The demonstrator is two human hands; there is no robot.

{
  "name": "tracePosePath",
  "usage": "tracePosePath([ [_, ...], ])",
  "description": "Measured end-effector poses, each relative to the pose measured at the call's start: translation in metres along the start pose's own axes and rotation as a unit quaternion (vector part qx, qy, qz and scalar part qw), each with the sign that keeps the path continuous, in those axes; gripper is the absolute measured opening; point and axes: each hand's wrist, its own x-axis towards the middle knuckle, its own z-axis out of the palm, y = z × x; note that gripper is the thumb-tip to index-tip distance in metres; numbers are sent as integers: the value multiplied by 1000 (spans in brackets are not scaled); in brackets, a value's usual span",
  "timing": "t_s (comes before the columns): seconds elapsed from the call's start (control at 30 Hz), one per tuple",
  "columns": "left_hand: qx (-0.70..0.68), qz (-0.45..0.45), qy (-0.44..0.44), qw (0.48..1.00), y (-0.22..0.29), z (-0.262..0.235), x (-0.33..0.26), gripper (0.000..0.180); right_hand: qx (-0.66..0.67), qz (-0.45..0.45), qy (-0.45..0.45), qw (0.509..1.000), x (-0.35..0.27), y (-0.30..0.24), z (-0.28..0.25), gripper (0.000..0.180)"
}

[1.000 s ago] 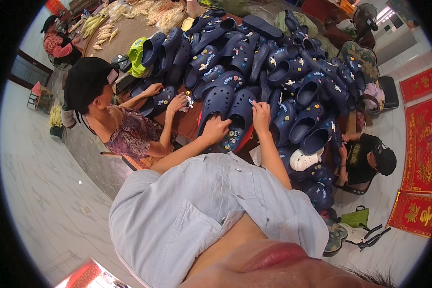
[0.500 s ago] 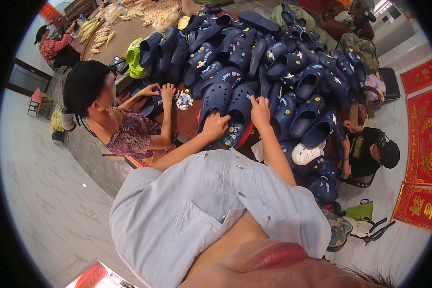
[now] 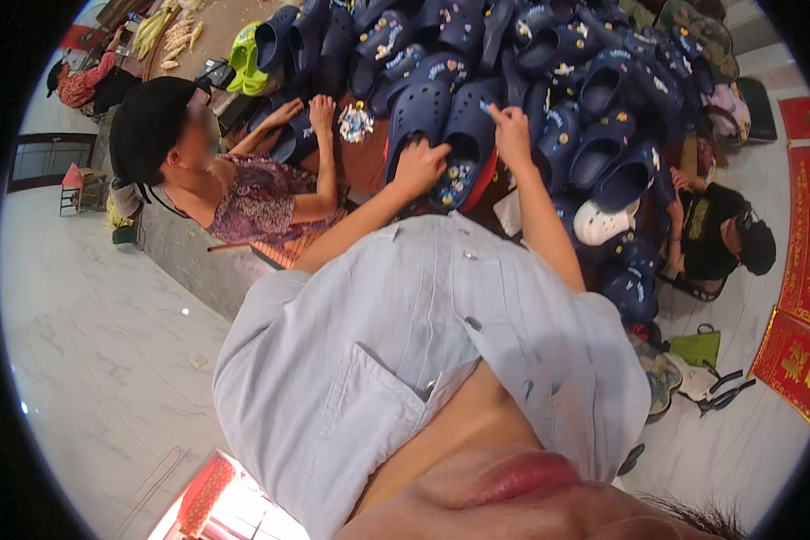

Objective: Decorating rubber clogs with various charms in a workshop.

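Navy pair in front of me, red banners (image 3: pixel 805 234) on the wall

The banners at my right carry large gold characters, and the black shirt (image 3: pixel 706 220) of the person on that side has pale yellow lettering, too small to make out. Many clogs in the heap (image 3: pixel 603 85) have blue-and-white letter-shaped charms on their uppers.

My own pair lies right before me on the worktop (image 3: pixel 364 162), toes pointing away, side by side. Both the left clog (image 3: pixel 420 110) and the right clog (image 3: pixel 471 110) are plain dark navy with round holes over the toe, and something red (image 3: pixel 489 176) shows from under them.

My left hand (image 3: pixel 418 168) has its fingers bent into the left clog's opening; I cannot tell whether they close on anything. My right hand (image 3: pixel 512 135) has its fingertips drawn in at a small blue charm (image 3: pixel 485 106) on the right clog; whether they pinch it I cannot tell.

The right clog's heel holds loose small charms (image 3: pixel 460 183) in mixed colours. A mostly white pile of pieces (image 3: pixel 355 124) sits to the left, near a neighbour's hand (image 3: pixel 322 115). A white clog (image 3: pixel 603 222) lies among the navy ones on my right.
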Motion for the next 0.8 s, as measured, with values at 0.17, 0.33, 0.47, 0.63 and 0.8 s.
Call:
tracePosePath([
  [0.17,-5,13,21,1000,-1,-2,1,27,156,156,23,975,-21,7,0,40],
  [0.33,-2,0,14,1000,-3,2,-1,27,192,197,38,961,-29,-2,-5,40],
  [0.47,-3,1,6,1000,0,-1,0,27,155,129,68,977,-24,7,2,37],
  [0.63,-4,1,11,1000,-1,0,0,28,121,101,67,985,-9,9,5,29],
  [0.8,0,4,18,1000,1,-4,1,28,130,147,40,980,17,0,10,20],
])
